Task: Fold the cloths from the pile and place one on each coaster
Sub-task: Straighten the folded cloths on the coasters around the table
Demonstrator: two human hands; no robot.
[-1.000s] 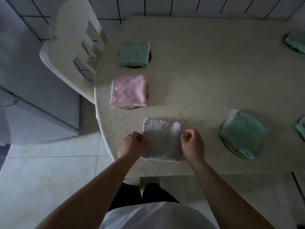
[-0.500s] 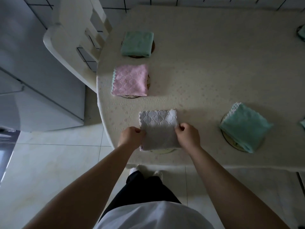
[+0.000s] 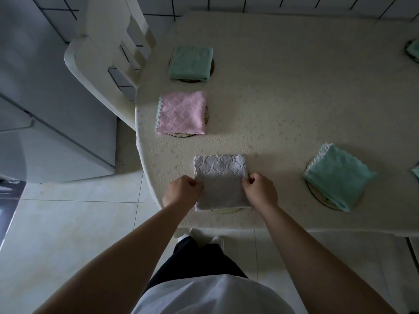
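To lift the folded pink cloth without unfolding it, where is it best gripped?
Probably pinch the pink cloth at its smooth right edge, which looks like the fold, coming from the open table on its right. The scalloped loose edges lie on its left.

No readable text, label, brand, number or sign appears anywhere in this view, whether on the folded cloths, the coasters, the patterned tablecloth, the chair, the cabinet or the person's clothing.
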